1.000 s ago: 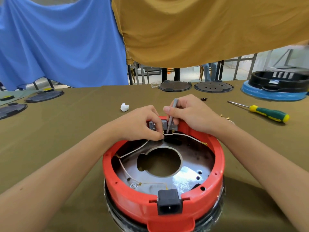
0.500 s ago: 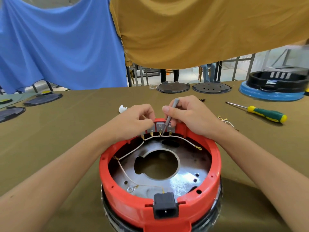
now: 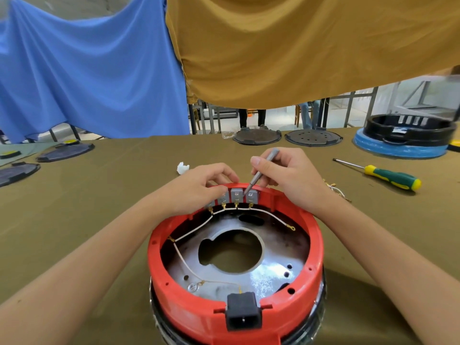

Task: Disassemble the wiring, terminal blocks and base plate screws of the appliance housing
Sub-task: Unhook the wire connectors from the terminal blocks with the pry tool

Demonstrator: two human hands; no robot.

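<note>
A round red appliance housing (image 3: 313,247) lies open side up in front of me, with a shiny metal base plate (image 3: 271,275) inside. A row of grey terminal blocks (image 3: 236,195) sits on its far inner wall, joined by a white wire (image 3: 196,229). My left hand (image 3: 199,188) pinches the leftmost blocks at the rim. My right hand (image 3: 286,175) holds a thin grey tool (image 3: 261,171), its tip on the rightmost block. A black power socket (image 3: 244,312) sits at the near rim.
A green and yellow screwdriver (image 3: 388,176) lies to the right. Loose removed wires (image 3: 334,189) lie by my right wrist, and a small white piece (image 3: 183,168) beyond my left hand. Dark round plates (image 3: 257,136) and a black and blue housing (image 3: 403,138) stand at the table's far edge.
My left hand has lifted off the wire and moved up to the terminal blocks at the rim, uncovering the row. The right hand keeps the grey tool at the blocks.
</note>
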